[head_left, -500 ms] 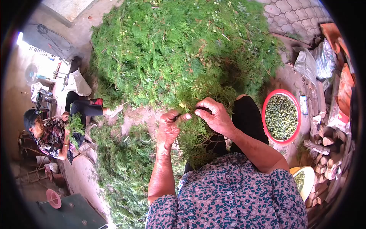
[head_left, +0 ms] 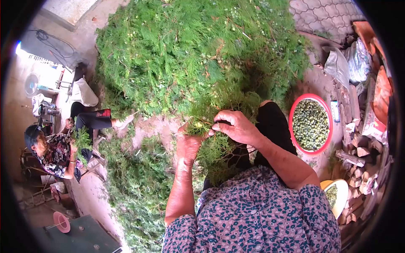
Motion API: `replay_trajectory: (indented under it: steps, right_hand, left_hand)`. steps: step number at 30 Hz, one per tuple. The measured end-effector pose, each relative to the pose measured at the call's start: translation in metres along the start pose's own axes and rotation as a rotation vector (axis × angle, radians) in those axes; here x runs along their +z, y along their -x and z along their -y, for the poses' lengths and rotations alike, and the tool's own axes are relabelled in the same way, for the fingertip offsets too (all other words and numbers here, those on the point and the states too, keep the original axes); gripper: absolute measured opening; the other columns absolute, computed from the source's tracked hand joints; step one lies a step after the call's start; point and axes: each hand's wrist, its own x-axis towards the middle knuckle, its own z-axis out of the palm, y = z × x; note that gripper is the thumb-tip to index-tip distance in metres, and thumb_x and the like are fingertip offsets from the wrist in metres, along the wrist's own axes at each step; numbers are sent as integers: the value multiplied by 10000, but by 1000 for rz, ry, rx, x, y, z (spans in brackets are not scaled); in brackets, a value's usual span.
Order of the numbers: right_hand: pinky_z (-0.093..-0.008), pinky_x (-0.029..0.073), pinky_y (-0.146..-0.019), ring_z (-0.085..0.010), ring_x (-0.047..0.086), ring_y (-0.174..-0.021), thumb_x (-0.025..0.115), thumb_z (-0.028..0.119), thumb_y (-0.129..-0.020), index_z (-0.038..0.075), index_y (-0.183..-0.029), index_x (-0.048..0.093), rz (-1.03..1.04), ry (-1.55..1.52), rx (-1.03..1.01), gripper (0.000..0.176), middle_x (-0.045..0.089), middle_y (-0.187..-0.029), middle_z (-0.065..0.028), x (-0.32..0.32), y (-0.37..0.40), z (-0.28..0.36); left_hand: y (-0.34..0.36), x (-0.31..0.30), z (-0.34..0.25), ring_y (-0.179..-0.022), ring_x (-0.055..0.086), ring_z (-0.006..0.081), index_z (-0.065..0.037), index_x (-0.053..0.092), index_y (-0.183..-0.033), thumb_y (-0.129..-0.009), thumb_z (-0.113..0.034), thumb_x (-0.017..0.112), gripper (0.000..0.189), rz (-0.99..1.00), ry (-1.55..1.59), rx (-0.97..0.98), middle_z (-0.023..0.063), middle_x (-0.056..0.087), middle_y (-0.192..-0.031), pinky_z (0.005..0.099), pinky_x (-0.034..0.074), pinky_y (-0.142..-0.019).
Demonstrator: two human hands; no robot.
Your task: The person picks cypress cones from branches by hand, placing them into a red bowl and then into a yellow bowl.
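My left hand [head_left: 188, 142] is closed around a green evergreen sprig [head_left: 203, 126], its feathery tips standing up past the thumb. A pale green cone shows on the sprig between the two hands. Thumb and fingers of my right hand [head_left: 237, 127] pinch at the sprig from the other side; whether they also grip a cone cannot be made out. Beneath both hands, more cut evergreen branches [head_left: 215, 158] lie across my lap. A big heap of the same branches [head_left: 181, 55] rises just beyond them.
On the right are a red-rimmed basin [head_left: 312, 152] of small green cones, a pale yellow bowl [head_left: 342, 198], stacked firewood [head_left: 356, 185] and plastic bags [head_left: 358, 63]. Loose branches [head_left: 139, 189] cover the floor at left. A seated co-worker [head_left: 55, 152] holds a green sprig there.
My left hand has turned slightly, bringing more of the sprig's feathery green tips into sight. My right hand has shifted a little left and down, still pinching. The view has moved slightly.
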Motion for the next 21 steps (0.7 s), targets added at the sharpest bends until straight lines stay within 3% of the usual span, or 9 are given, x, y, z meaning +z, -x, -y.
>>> replay_trajectory:
  steps: [4, 6, 9, 11, 12, 15, 19, 21]
  right_hand:
    - [-325, 415, -566, -226, 524, -601, 591, 129, -804, -31, -810, 519, -16, -11, 4, 176, 536, -683, -130, 3, 1, 6]
    - [-349, 414, -567, -259, 527, -592, 596, 128, -791, -28, -788, 520, -56, -25, 8, 174, 532, -667, -147, 4, 0, 9]
    - [-317, 399, -520, -182, 495, -543, 591, 126, -803, -27, -784, 518, -90, -108, 103, 170, 516, -628, -113, 6, 3, 12]
    - [-222, 297, -458, -25, 324, -550, 569, 131, -845, 9, -760, 502, -107, -236, 182, 163, 396, -608, 39, 7, 5, 11]
    - [-222, 297, -458, -25, 324, -550, 569, 131, -845, 9, -760, 502, -107, -236, 181, 163, 396, -608, 39, 6, 4, 11]
    - [-224, 317, -464, -30, 353, -545, 591, 127, -832, 9, -766, 518, -125, -180, 181, 154, 419, -606, 31, 3, 5, 14]
    - [-234, 375, -501, -60, 424, -570, 617, 92, -807, -12, -807, 537, -160, -89, 80, 131, 487, -661, -21, 12, 7, 6]
    - [-235, 377, -502, -64, 431, -571, 623, 92, -802, -13, -808, 541, -166, -68, 42, 133, 493, -666, -25, 14, 7, 6]
  left_hand:
    - [3, 8, 0, -778, 560, 87, -52, 619, -937, -664, -4, 729, 298, -62, -131, 81, 14, 644, -863, 265, 467, -723]
    - [3, 16, 2, -781, 561, 97, -45, 618, -926, -661, 19, 723, 292, -176, 169, 78, 18, 641, -859, 264, 464, -729]
    - [2, 25, 11, -757, 569, 122, -45, 606, -905, -682, 31, 693, 251, -215, 547, 18, 35, 635, -853, 255, 461, -716]
    - [-2, 19, 27, -696, 563, 140, -57, 585, -895, -711, 18, 662, 213, -230, 819, -82, 39, 622, -810, 252, 462, -680]
    - [-2, 13, 25, -706, 558, 149, -64, 579, -892, -731, 5, 645, 188, -187, 839, -142, 32, 607, -796, 272, 455, -710]
    - [-2, 7, 14, -711, 533, 157, -93, 552, -866, -722, -139, 677, 196, -296, 859, -62, 28, 578, -801, 283, 413, -725]
    - [0, -11, 2, -576, 467, 108, -92, 550, -847, -738, -222, 670, 208, -268, 910, -24, 5, 562, -756, 232, 351, -485]
    - [3, -6, -9, -545, 445, 85, -90, 563, -846, -748, -209, 672, 189, -298, 745, -40, -15, 554, -726, 209, 326, -467]
